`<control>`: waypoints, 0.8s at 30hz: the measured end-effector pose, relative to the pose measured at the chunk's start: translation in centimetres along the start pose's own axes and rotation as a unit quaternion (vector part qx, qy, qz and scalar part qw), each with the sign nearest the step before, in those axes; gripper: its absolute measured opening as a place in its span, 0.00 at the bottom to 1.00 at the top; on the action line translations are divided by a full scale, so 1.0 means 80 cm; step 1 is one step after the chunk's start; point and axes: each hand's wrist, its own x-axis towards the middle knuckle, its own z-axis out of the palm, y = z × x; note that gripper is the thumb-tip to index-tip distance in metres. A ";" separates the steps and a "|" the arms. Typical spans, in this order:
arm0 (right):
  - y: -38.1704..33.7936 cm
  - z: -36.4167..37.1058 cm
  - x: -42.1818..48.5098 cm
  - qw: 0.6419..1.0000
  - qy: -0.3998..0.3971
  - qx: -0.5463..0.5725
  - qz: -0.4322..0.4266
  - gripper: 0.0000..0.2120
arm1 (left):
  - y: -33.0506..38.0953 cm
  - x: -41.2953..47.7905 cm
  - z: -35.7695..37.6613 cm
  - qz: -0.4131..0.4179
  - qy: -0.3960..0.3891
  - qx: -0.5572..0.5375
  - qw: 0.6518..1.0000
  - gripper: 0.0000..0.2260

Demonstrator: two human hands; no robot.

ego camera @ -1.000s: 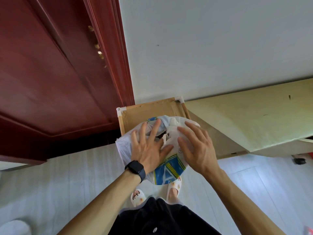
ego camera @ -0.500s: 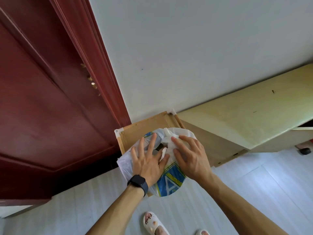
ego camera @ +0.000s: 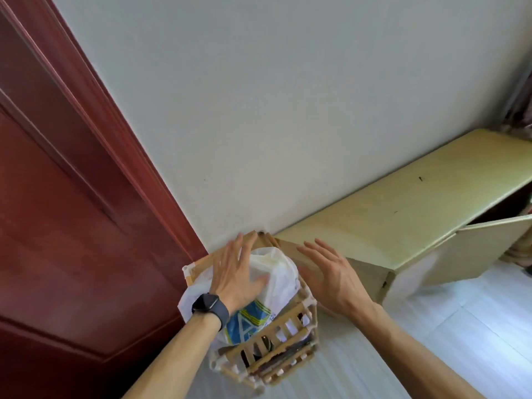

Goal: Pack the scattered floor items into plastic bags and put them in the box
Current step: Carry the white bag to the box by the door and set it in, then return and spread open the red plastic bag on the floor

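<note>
A white plastic bag (ego camera: pixel 280 276) with a blue and yellow print bulges out of the top of a slatted wooden box (ego camera: pixel 276 345) that stands on the floor against the wall. My left hand (ego camera: pixel 234 273), with a black watch on its wrist, lies flat on the bag, fingers spread. To the right of the bag my right hand (ego camera: pixel 331 276) hovers with fingers apart, holding nothing and apart from the bag. What is inside the bag is hidden.
A dark red door (ego camera: pixel 66 220) and its frame stand to the left of the box. A low pale yellow cabinet (ego camera: pixel 403 220) runs along the white wall on the right, with one door (ego camera: pixel 472 249) hanging open. The floor is pale planks (ego camera: pixel 403 355).
My right hand has lifted off the bag and moved to the right. The left hand still rests on the bag. The camera has tilted up, so my feet have left the view.
</note>
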 end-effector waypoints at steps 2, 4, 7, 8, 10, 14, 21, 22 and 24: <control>0.026 -0.057 -0.030 0.999 0.039 -0.001 0.024 0.21 | 0.065 0.003 0.001 0.045 0.009 0.005 0.999 0.39; 0.059 -0.119 -0.066 0.995 0.084 -0.023 0.050 0.20 | 0.144 0.008 0.004 0.099 0.001 0.006 0.995 0.37; 0.109 -0.222 -0.132 0.981 0.142 -0.094 0.094 0.20 | 0.280 0.022 0.014 0.190 -0.001 0.057 0.980 0.35; 0.125 -0.257 -0.156 0.973 0.157 -0.126 0.113 0.21 | 0.326 0.027 0.018 0.223 0.003 0.083 0.971 0.35; 0.156 -0.326 -0.209 0.951 0.180 -0.189 0.166 0.23 | 0.418 0.037 0.030 0.283 0.007 0.112 0.953 0.34; 0.214 -0.444 -0.327 0.890 0.224 -0.267 0.295 0.28 | 0.592 0.043 0.049 0.387 0.018 0.109 0.916 0.32; 0.274 -0.576 -0.505 0.784 0.296 -0.287 0.464 0.26 | 0.845 0.015 0.101 0.513 0.003 0.063 0.856 0.31; 0.284 -0.590 -0.525 0.769 0.303 -0.288 0.484 0.25 | 0.880 0.009 0.112 0.532 0.001 0.062 0.845 0.31; 0.307 -0.620 -0.557 0.742 0.310 -0.293 0.517 0.25 | 0.946 0.000 0.132 0.561 -0.012 0.053 0.826 0.32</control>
